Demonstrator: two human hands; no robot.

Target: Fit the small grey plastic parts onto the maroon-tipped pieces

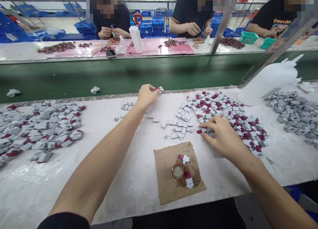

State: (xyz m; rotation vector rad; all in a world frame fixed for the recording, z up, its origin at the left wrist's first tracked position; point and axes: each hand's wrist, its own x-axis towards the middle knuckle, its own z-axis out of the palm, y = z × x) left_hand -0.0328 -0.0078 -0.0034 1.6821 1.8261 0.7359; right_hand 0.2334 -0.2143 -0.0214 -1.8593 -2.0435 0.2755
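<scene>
My left hand (pixel 148 95) reaches to the far edge of the table, fingers closed on a small white-and-maroon plastic part (pixel 160 89). My right hand (pixel 221 134) is at the near left edge of a heap of grey-and-maroon plastic parts (pixel 223 106). Its thumb and index finger are spread around a maroon-tipped grey part (pixel 199 131) on the table; a firm grip is not visible. In front of me, a cardboard piece (pixel 165 186) bears a round red-rimmed cap (pixel 178 171) and two white-and-maroon parts (pixel 189 182).
Loose light-grey pieces (pixel 182 126) lie mid-table. Another heap of parts (pixel 42 126) is on the left, and grey pieces (pixel 293 116) are at far right. A white bottle (pixel 268 80) leans near a metal post (pixel 225 22). Beyond the green belt (pixel 111 70), several people work.
</scene>
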